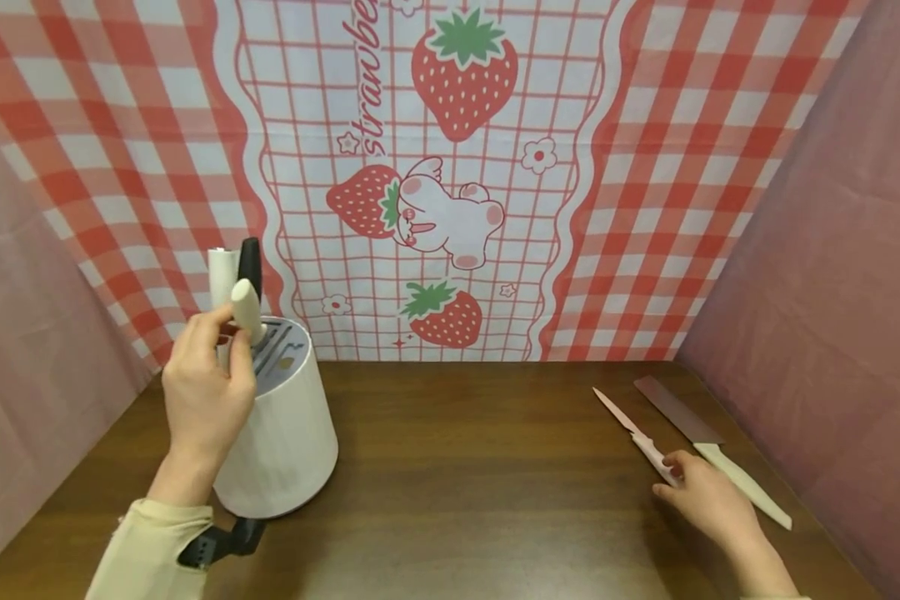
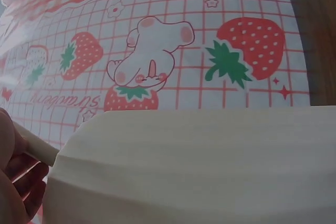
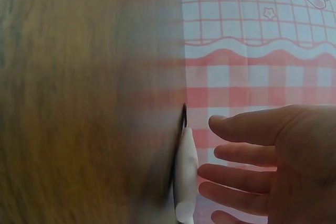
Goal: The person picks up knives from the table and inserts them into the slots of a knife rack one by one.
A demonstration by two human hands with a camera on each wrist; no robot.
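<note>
In the head view, my left hand (image 1: 208, 375) pinches a cream-handled knife (image 1: 246, 307) at the top of a round white knife block (image 1: 292, 450); its blade is hidden. The left wrist view shows the block's wall (image 2: 194, 166) large, with the fingers on the cream handle (image 2: 39, 148) at the left edge. On the right, my right hand (image 1: 708, 497) is at the pale handle of a slim pink-bladed knife (image 1: 648, 450) lying on the table. Its fingers are extended beside the handle (image 3: 185, 177) in the right wrist view, not curled round it.
Next to the right hand lies a cleaver (image 1: 678, 410) with a wide pinkish blade and cream handle. A white handle (image 1: 222, 275) and a black handle (image 1: 250, 265) stick up from the block. Behind the wooden table (image 1: 457, 483) hangs a strawberry-print cloth (image 1: 450, 208); pink cloth hangs at both sides.
</note>
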